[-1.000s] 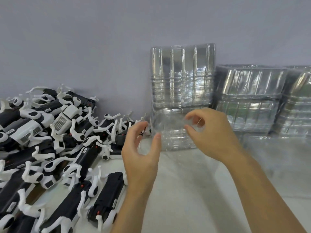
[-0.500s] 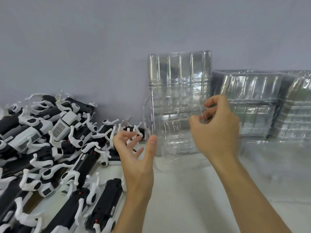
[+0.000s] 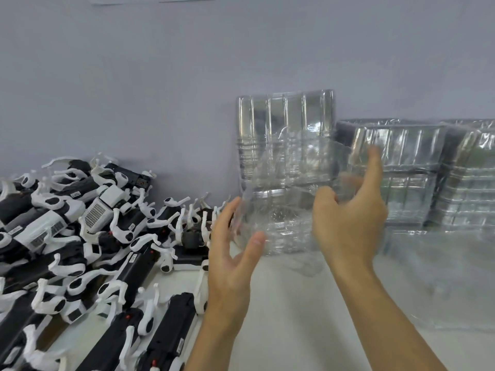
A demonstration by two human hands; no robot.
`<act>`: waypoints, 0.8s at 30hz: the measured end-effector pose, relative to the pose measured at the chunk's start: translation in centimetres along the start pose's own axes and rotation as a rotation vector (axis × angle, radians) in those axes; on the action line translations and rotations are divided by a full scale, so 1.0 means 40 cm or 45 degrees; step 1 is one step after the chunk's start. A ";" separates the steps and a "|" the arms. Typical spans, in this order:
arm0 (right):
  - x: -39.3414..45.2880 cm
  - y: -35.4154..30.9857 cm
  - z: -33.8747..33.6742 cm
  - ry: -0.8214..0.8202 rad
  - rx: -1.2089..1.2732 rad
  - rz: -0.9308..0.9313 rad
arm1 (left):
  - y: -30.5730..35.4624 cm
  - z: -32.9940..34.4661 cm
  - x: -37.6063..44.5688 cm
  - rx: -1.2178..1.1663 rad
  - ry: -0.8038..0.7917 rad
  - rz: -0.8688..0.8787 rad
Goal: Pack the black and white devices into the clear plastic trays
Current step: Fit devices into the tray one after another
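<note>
Fingers (image 3: 373,167) on clear tray (image 3: 289,167) — ribbed, upright

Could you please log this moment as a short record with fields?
left hand: open, thumb and fingers at the left edge of a clear plastic tray
right hand: blurred, on the tray's right side
tray: held upright above the white table
black and white devices: piled at left
tray stacks: lean on the wall

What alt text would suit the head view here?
Two bare hands lift a clear plastic tray off an upright stack against the wall: the right hand grips its right edge, the left hand lies open at its left side. Black and white devices lie piled at left.
</note>
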State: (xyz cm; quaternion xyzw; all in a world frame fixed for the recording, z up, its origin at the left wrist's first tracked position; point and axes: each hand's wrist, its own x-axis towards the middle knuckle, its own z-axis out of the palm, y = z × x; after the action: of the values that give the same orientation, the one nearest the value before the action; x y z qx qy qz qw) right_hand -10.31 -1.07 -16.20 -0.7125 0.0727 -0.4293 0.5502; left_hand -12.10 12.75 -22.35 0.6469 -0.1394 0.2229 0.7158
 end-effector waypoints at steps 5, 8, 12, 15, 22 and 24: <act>-0.036 -0.004 0.034 -0.010 0.039 -0.024 | -0.007 0.009 0.014 -0.285 0.309 -0.113; -0.036 -0.006 0.031 -0.106 -0.112 -0.002 | -0.012 -0.007 0.024 -0.372 0.414 -0.141; 0.017 -0.014 -0.013 -0.150 -0.255 -0.067 | -0.019 -0.019 0.028 -0.327 0.438 -0.157; 0.061 -0.019 -0.053 -0.321 -0.285 -0.080 | -0.018 -0.026 0.030 -0.334 0.400 -0.213; 0.109 0.005 -0.108 -0.703 -0.638 -0.079 | -0.022 -0.032 0.033 -0.294 0.222 -0.471; 0.118 0.022 -0.115 -0.760 -0.733 -0.003 | -0.028 -0.028 0.033 -0.194 0.173 -0.552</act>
State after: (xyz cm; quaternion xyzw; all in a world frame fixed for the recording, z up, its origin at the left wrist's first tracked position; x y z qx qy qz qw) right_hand -10.23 -7.44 -14.33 -0.9305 0.0261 -0.1668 0.3250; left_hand -10.50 13.97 -22.83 0.5892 0.0349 0.0959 0.8015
